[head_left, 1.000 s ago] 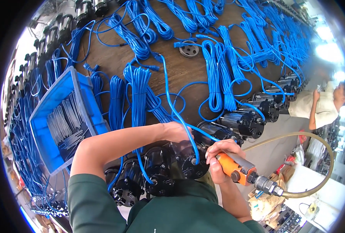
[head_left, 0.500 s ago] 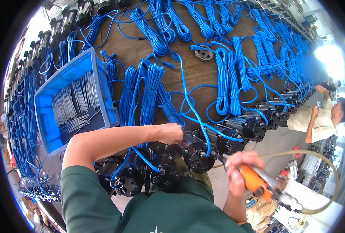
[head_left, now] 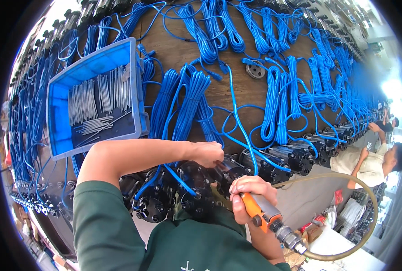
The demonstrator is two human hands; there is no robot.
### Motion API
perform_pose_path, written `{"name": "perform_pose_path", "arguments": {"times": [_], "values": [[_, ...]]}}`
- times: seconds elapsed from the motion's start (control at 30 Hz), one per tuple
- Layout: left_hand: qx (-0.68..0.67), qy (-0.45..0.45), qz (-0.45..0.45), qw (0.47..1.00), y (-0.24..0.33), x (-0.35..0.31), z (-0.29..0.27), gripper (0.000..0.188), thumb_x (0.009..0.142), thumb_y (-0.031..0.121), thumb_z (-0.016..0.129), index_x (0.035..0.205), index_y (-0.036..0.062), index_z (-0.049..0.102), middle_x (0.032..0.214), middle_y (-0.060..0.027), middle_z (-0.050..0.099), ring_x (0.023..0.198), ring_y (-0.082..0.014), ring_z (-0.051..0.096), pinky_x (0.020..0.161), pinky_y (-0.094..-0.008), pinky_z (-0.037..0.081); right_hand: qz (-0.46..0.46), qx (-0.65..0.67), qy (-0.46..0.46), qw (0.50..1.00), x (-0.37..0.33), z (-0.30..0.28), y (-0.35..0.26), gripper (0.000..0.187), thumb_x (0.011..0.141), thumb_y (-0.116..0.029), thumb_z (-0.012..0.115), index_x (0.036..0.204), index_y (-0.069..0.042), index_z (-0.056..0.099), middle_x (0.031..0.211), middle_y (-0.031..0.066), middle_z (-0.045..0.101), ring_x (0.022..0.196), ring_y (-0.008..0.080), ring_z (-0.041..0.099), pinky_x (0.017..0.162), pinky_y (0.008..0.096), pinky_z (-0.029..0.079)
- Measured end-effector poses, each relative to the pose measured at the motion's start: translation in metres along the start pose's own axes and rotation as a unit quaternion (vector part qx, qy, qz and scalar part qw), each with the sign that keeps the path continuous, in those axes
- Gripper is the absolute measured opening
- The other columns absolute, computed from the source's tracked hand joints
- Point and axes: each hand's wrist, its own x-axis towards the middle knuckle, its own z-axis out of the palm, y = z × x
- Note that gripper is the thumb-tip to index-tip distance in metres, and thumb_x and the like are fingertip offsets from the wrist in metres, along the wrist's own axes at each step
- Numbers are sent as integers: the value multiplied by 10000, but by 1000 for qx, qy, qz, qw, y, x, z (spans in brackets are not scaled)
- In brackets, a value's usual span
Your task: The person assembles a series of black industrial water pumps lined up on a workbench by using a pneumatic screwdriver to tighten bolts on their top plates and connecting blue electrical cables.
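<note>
My right hand point(head_left: 251, 194) is wrapped round an orange and grey air screwdriver point(head_left: 259, 211), whose front end points to a black cylindrical unit point(head_left: 230, 166) at the table's near edge. My hand and the tool cover much of that unit's end face; whether the tip touches it cannot be made out. Closed into a fist, my left hand point(head_left: 208, 154) rests at the unit's far side, and anything in its fingers is hidden. A blue cable point(head_left: 242, 122) runs from the unit across the table.
To the left stands a blue plastic crate point(head_left: 58, 140) with thin metal rods point(head_left: 82, 103) inside. Bundled blue cables point(head_left: 192, 106) and a round grey metal part point(head_left: 255, 70) lie on the brown table point(head_left: 237, 92). A hose point(head_left: 373, 203) loops at right. Another person point(head_left: 368, 160) works farther right.
My right hand has moved left with the air screwdriver, closer to the unit's end face. My left hand stays at the unit. The whole view has shifted slightly.
</note>
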Motion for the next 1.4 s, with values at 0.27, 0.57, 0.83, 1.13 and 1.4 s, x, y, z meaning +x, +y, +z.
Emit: {"name": "perform_pose_path", "arguments": {"times": [0.27,0.57,0.83,1.13,1.4], "values": [[68,-55,11,996,5,9,-10,137,743,130,708,808,15,747,718,-191,686,707,-386,672,638,-458,535,26,10,-7,1000,-3,0,4,288,806,4,622,1089,33,576,881,146,631,645,154,627,592,276,551],[161,173,-274,932,198,-16,-118,160,842,144,669,900,1,712,800,-210,690,767,-389,673,686,-445,544,-148,109,88,979,18,-70,-86,293,849,-21,630,1104,-31,486,926,98,544,576,145,559,552,285,524],[-129,720,-192,654,280,96,156,23,927,62,631,934,40,637,743,-57,617,632,-186,588,585,-282,469,-108,236,-56,964,-27,-148,-69,316,836,-4,612,1133,-42,511,925,112,569,571,160,556,592,333,509],[-723,647,240,-36,142,192,205,139,989,139,513,954,25,585,837,-75,582,679,-190,486,640,-328,426,-48,267,-148,951,-58,-134,-9,398,777,-67,550,1166,5,504,943,121,528,558,111,517,561,265,478],[-683,680,267,-17,148,195,209,140,996,121,496,1020,34,603,819,-89,637,691,-205,545,628,-340,440,-13,255,-194,947,-67,-121,-5,415,760,-52,549,1166,20,502,939,131,523,561,135,523,578,294,487]]}}
